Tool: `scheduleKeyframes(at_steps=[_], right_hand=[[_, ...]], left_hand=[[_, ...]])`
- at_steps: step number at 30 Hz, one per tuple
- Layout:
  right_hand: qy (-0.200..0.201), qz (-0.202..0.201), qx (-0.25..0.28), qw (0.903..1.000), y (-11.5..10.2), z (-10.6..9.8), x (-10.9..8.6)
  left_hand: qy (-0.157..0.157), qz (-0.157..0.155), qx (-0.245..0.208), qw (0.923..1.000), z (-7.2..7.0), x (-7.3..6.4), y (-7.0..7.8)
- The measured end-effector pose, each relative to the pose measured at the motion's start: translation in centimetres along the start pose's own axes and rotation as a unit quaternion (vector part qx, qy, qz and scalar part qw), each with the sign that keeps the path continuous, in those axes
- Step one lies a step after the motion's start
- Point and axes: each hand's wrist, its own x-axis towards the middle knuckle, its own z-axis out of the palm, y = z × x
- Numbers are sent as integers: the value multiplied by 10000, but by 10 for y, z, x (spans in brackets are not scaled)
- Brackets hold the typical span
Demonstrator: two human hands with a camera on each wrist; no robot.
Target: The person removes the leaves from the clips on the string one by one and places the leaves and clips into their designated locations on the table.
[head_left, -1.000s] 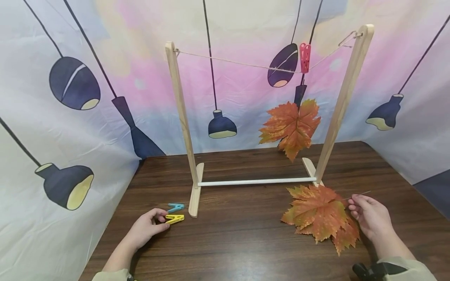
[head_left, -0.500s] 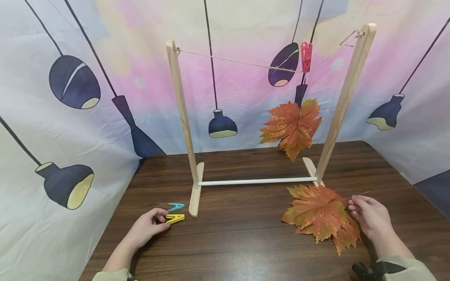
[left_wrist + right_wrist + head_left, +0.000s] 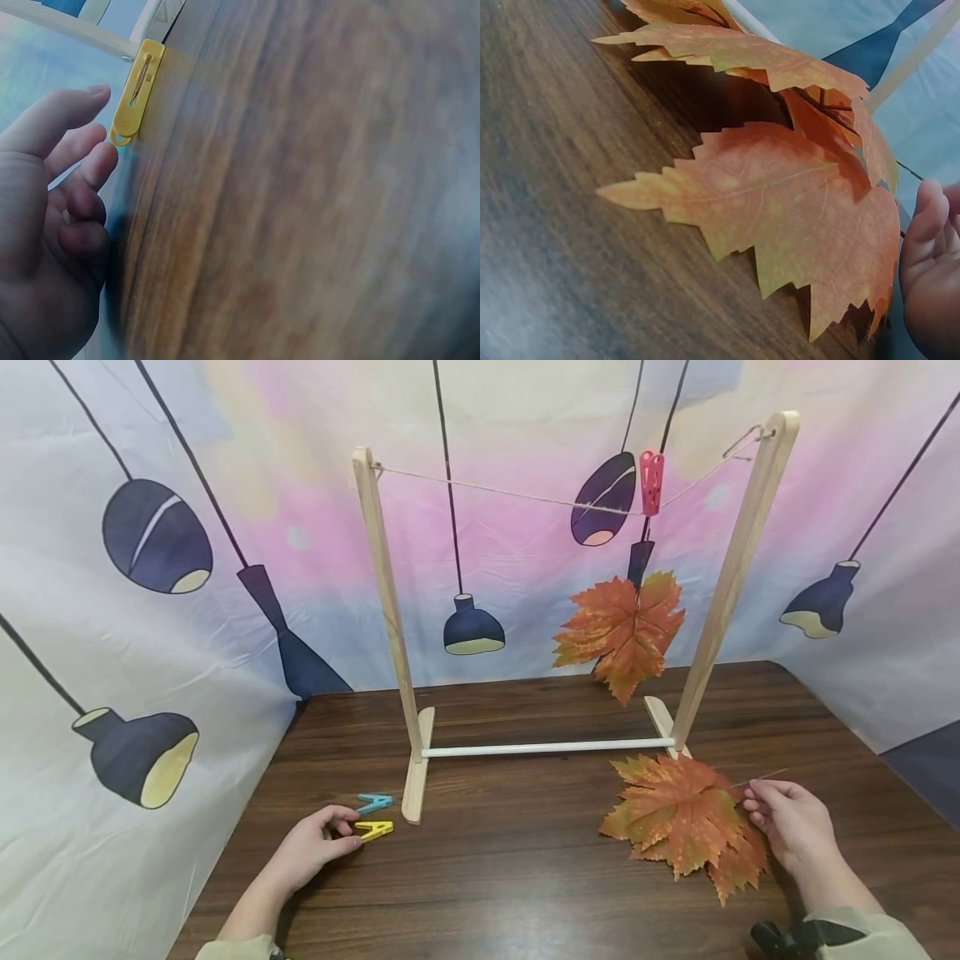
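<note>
My left hand (image 3: 311, 850) is at the table's left, fingertips beside a yellow clothespin (image 3: 377, 832). In the left wrist view, the thumb and fingers stand apart, with the yellow clothespin (image 3: 139, 91) just beyond them. A blue clothespin (image 3: 375, 802) lies behind it. At the right, my right hand (image 3: 797, 827) pinches the thin stem of an orange maple leaf (image 3: 678, 818) in a small overlapping pile. Leaves (image 3: 780, 202) fill much of the right wrist view. A red clothespin (image 3: 652, 483) is on the string (image 3: 510, 492), with another maple leaf (image 3: 626, 631) hanging below it.
A wooden stand with a left post (image 3: 390, 602), a right post (image 3: 735, 577) and a white crossbar (image 3: 547, 748) stands mid-table. Its string sags towards the red clothespin. Behind the brown table (image 3: 510, 877) hangs a cloth printed with lamps (image 3: 300, 527).
The yellow clothespin has shifted very slightly lower by the left fingertips. Both hands and the leaves stay almost where they were.
</note>
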Motion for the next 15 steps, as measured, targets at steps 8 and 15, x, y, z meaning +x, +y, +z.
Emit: scheduleKeyframes(at_steps=[8,15], right_hand=[[124,36,-52,9999,1,-2,1],[278,-3,-37,9996,1,-7,1]], left_hand=[[95,-25,-234,9997,-1,2,1],[100,-124,-807,9966,-4,1,0]])
